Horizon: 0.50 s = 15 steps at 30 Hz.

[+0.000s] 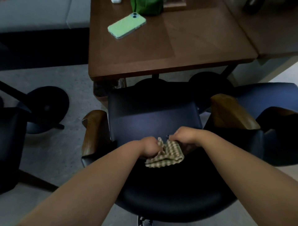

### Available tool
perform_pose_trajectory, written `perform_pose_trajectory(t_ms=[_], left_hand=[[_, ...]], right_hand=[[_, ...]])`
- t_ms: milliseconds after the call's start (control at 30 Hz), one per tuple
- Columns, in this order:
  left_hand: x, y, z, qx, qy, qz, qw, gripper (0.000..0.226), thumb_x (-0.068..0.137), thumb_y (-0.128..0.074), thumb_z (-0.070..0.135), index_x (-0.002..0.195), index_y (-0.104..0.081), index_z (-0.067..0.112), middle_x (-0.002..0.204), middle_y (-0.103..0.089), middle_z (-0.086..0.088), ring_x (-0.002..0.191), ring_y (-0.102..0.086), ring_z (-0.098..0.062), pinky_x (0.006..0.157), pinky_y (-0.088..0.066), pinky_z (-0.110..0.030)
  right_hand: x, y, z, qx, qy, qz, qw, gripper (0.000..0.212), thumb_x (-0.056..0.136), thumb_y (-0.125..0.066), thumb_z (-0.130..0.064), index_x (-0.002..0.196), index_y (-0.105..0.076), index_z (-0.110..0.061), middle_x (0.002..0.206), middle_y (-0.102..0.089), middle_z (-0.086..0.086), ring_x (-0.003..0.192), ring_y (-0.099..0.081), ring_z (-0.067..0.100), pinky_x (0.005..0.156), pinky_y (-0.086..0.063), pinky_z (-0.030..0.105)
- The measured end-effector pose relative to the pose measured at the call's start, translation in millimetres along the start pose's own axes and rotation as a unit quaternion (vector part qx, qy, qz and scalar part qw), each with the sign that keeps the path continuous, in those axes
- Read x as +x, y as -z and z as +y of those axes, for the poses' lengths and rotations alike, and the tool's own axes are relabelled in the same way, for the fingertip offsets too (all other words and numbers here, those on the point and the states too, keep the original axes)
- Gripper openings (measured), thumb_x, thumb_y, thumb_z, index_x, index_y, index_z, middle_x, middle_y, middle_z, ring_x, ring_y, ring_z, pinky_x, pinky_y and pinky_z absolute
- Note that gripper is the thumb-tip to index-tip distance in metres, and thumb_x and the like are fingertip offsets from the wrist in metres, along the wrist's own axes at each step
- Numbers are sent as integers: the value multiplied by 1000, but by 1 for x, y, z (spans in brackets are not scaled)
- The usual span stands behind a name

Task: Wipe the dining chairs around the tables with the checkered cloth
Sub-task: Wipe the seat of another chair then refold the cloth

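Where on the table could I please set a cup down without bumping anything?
The near half of the table is bare wood, from the green phone down to the front edge, and rightward to the seam. The far edge is crowded: the green pouch, a small white item and a dark object sit there.

Two bare forearms, sleeveless from the frame's lower corners to the wrists, with no watch, bracelet or ring in view. Left hand [149, 149] and right hand [183, 137] both ungloved. Fingers mostly hidden from this angle, nails not discernible. Near the bottom edge, between the arms, part of a dark shoe with white patterning [144, 221], blurred and cut off by the frame. No other clothing in view.
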State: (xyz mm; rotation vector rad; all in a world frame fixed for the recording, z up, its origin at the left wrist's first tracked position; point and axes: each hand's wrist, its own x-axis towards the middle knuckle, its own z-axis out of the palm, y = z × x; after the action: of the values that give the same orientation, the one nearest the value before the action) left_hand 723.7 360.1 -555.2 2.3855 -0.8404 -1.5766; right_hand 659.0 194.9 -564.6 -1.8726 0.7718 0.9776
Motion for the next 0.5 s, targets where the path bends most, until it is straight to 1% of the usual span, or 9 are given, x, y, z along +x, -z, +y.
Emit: perform_pose_trajectory(t_ms=[33,67,100,133,200,233,300,400,500], left_hand=[[-11,4,0,-66,3,33,997,31,97,-50,29,75,-60,10,83,-63,-11,76,-54,-22,62,-37,-28],[-24,8,2,-139,4,67,988,33,97,-51,29,69,-55,12,73,-59,-6,71,-52,-19,58,-37,-27],[-40,11,4,-214,0,102,971,33,97,-53,28,68,-55,14,70,-57,-2,68,-53,-16,57,-37,-26],[-57,14,8,-288,-10,138,948,29,97,-54,28,72,-58,14,73,-60,-1,69,-56,-14,59,-40,-25],[-94,15,21,-390,-39,204,897,23,97,-55,28,86,-65,11,85,-68,-2,77,-63,-14,67,-46,-25],[-113,14,29,-416,-54,234,877,22,97,-56,28,92,-67,10,90,-71,-2,82,-66,-14,71,-49,-26],[-151,8,48,-446,-82,290,843,19,98,-55,31,96,-68,17,93,-73,4,86,-68,-11,75,-52,-27],[-211,-8,78,-477,-113,366,791,16,99,-52,35,95,-66,30,88,-73,15,79,-68,0,71,-54,-23],[-266,-34,107,-491,-125,433,745,15,98,-50,39,94,-64,35,88,-72,18,80,-67,1,67,-51,-20]], right_hand=[[-11,4,-2,65,7,26,998,47,95,-53,-38,54,-44,-16,49,-41,1,45,-42,16,49,-30,25],[-24,5,-4,120,24,64,990,45,96,-51,-38,57,-47,-15,53,-42,0,48,-43,14,52,-29,27],[-38,5,-5,185,45,100,977,41,97,-50,-37,65,-57,-12,60,-52,1,55,-51,14,56,-34,28],[-53,4,-8,270,61,116,954,37,98,-48,-37,79,-66,-11,72,-64,2,66,-61,16,62,-42,28],[-90,-2,-15,405,95,84,905,33,98,-46,-40,102,-67,-15,93,-73,6,83,-71,23,69,-52,31],[-111,-5,-17,427,114,65,894,32,97,-47,-42,106,-66,-18,98,-74,6,87,-71,24,70,-55,33],[-155,-11,-19,417,159,53,893,30,95,-51,-39,109,-67,-17,102,-73,7,91,-71,24,72,-55,36],[-227,-17,-21,383,230,76,892,22,92,-60,-29,102,-70,-13,99,-74,7,88,-71,23,74,-57,40],[-294,-23,-20,366,272,107,883,15,90,-63,-24,96,-71,-13,94,-74,6,86,-72,22,74,-58,40]])
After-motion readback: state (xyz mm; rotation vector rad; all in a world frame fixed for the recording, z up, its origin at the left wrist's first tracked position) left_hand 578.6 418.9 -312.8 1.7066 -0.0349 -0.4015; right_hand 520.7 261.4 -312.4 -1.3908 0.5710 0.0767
